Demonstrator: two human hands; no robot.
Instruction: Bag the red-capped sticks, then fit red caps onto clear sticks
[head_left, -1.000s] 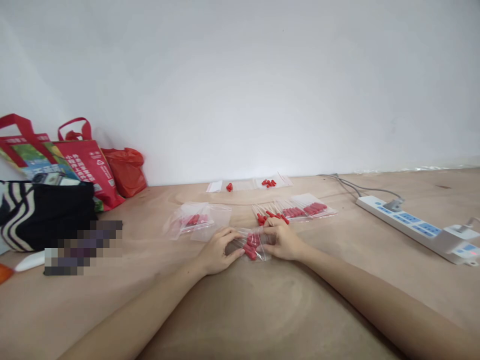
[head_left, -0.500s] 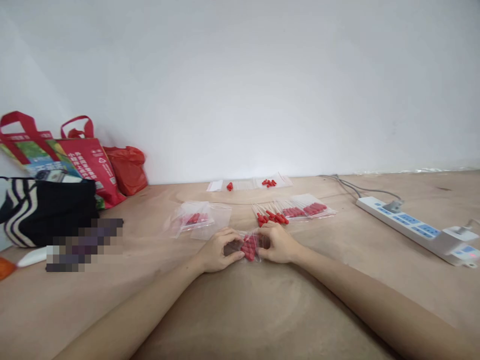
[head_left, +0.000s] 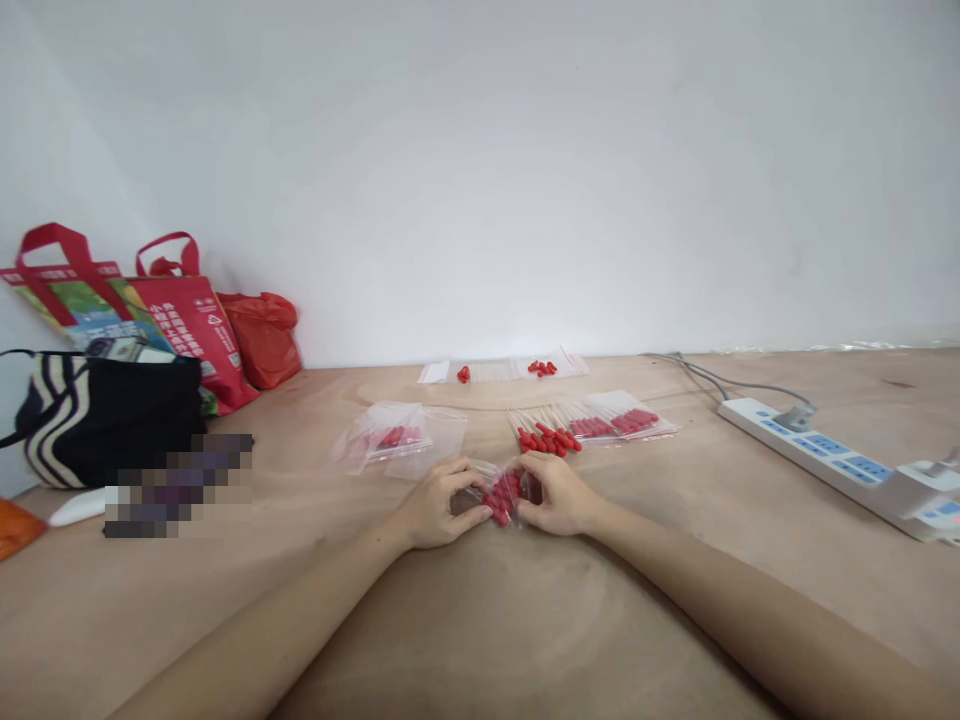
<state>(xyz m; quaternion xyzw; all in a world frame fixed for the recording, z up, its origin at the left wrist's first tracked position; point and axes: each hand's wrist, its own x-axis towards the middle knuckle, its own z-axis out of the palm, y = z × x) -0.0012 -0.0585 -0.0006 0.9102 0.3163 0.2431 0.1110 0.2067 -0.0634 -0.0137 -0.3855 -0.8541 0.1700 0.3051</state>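
A small clear plastic bag (head_left: 504, 498) with several red-tipped sticks inside is held low over the table between my hands. My left hand (head_left: 441, 504) curls round its left side, thumb and fingers pinching the plastic. On the right side my right hand (head_left: 561, 494) grips the bag the same way. Just behind my right hand lies a loose bunch of red-tipped sticks (head_left: 549, 438) with pale shafts. Filled bags (head_left: 615, 422) of such sticks overlap to its right. Beyond my left hand, more clear bags (head_left: 397, 438) lie stacked, with red tips showing through.
Further back, two small red piles (head_left: 541, 369) rest on plastic bags by the wall. A white power strip (head_left: 832, 455) with grey cables stands at the right. At the left are red shopping bags (head_left: 199, 335), a black striped bag (head_left: 127, 415) and a blurred-out dark object (head_left: 180, 485).
The bag between my hands has tilted slightly, its red tips shifting a little. My hands keep their grip. The whole view has turned slightly to the left.
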